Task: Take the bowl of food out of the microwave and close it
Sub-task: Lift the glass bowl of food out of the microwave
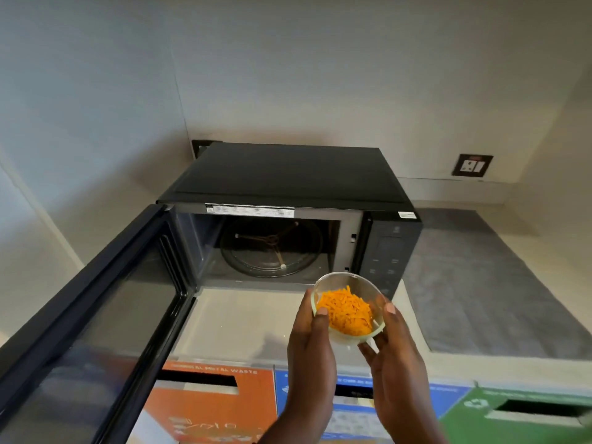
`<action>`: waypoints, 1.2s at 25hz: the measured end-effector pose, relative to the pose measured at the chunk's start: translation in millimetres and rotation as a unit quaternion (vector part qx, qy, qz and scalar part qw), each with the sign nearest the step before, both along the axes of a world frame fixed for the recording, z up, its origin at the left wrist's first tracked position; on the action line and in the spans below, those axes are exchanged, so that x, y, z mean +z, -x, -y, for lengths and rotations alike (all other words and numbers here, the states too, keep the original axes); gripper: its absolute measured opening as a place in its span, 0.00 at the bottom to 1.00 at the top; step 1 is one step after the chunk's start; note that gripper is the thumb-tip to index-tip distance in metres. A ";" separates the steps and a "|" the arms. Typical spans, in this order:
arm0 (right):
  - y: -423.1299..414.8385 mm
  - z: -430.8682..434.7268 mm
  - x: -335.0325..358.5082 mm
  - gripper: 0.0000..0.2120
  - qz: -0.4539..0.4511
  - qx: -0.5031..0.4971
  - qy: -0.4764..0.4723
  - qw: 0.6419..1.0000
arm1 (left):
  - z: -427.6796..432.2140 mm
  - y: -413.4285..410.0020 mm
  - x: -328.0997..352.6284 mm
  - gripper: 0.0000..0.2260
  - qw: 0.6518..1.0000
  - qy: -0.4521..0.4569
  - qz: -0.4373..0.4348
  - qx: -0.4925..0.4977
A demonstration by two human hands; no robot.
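A small clear glass bowl [347,285] filled with orange shredded food is held in the air in front of the black microwave [288,174], just right of its opening. My left hand [312,347] grips the bowl's left side and my right hand [392,357] cups its right side and bottom. The microwave door [96,315] is swung wide open to the left. Inside the cavity only the glass turntable [272,248] shows.
The microwave stands on a pale counter [240,318] in a corner. A grey mat [480,283] covers the counter to the right. A wall socket [472,165] is at the back right. Below the counter edge are orange [211,405], blue and green [525,415] waste bins.
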State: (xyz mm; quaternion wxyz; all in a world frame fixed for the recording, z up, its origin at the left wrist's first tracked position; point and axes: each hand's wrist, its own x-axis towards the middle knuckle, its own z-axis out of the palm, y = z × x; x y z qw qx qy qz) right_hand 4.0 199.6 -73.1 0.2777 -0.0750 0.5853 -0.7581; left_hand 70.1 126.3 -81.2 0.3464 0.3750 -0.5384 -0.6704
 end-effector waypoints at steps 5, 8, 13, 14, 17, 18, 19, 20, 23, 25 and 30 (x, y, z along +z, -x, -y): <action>29.2 -31.4 31.1 0.16 -0.025 -0.057 0.016 0.998 | -24.6 32.4 30.7 0.16 0.999 0.019 -0.016 -0.039; 48.8 -47.1 44.7 0.17 -0.036 -0.085 0.026 0.995 | -38.5 54.2 44.8 0.18 0.996 0.019 -0.022 -0.079; 83.0 -69.9 61.4 0.15 -0.047 -0.119 0.044 0.991 | -55.7 97.3 53.7 0.21 0.989 0.042 -0.049 -0.131; 90.0 -73.4 63.3 0.14 -0.043 -0.129 0.051 0.989 | -57.9 107.3 53.8 0.21 0.988 0.044 -0.052 -0.141; 114.4 -83.7 61.2 0.14 -0.042 -0.159 0.059 0.985 | -64.2 139.9 51.0 0.21 0.983 0.048 -0.049 -0.172; 121.4 -85.5 60.3 0.14 -0.042 -0.165 0.059 0.984 | -65.4 149.2 49.7 0.23 0.982 0.050 -0.043 -0.179; 128.8 -86.9 58.5 0.13 -0.039 -0.171 0.059 0.983 | -66.3 158.3 48.2 0.25 0.981 0.051 -0.038 -0.186; 137.3 -88.5 56.0 0.12 -0.036 -0.177 0.058 0.982 | -66.8 168.4 46.6 0.28 0.979 0.053 -0.032 -0.193; 164.5 -92.1 46.0 0.11 -0.035 -0.192 0.055 0.979 | -65.2 200.7 38.4 0.32 0.976 0.053 -0.008 -0.210; 184.5 -92.0 39.5 0.10 -0.032 -0.199 0.063 0.977 | -63.2 226.4 28.1 0.32 0.976 0.059 -0.001 -0.210; 246.1 -82.7 23.3 0.15 -0.020 -0.215 0.059 0.975 | -60.1 290.0 16.0 0.31 0.975 0.042 0.004 -0.220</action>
